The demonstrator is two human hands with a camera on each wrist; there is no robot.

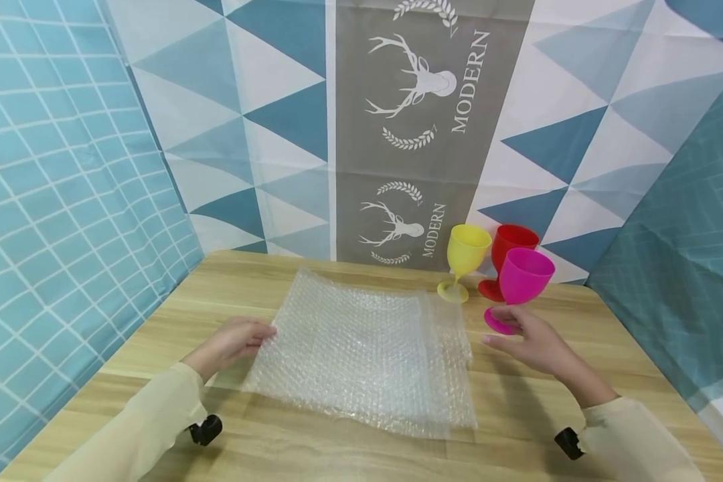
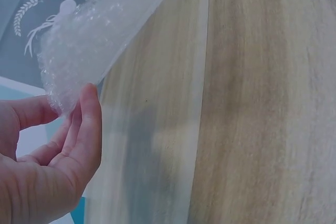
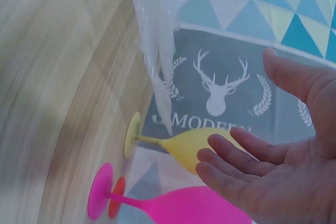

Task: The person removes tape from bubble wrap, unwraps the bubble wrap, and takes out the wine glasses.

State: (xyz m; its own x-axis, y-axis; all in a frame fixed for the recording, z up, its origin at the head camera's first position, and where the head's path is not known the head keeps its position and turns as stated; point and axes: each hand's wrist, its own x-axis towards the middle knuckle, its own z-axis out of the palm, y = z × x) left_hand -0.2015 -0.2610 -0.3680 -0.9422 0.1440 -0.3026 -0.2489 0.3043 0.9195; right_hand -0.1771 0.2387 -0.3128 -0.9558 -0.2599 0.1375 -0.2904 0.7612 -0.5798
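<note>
Sheets of bubble wrap [image 1: 349, 348] lie across the middle of the wooden table. My left hand [image 1: 235, 340] pinches the left edge of the wrap between thumb and fingers; the left wrist view shows the pinched bubble wrap [image 2: 94, 40] lifted off the table there. To the right of the wrap, my right hand [image 1: 533, 340] is held with fingers apart and nothing in it, in front of the magenta goblet [image 1: 525, 274]. In the right wrist view the fingers of the right hand [image 3: 278, 156] are spread and relaxed near the yellow goblet [image 3: 197, 145] and the magenta one.
The yellow goblet [image 1: 468, 251] and a red goblet [image 1: 514, 241] stand upright at the table's back right, close to the magenta one. Patterned cloth [image 1: 289, 134] hangs behind the wooden table [image 1: 313, 445] and at both sides.
</note>
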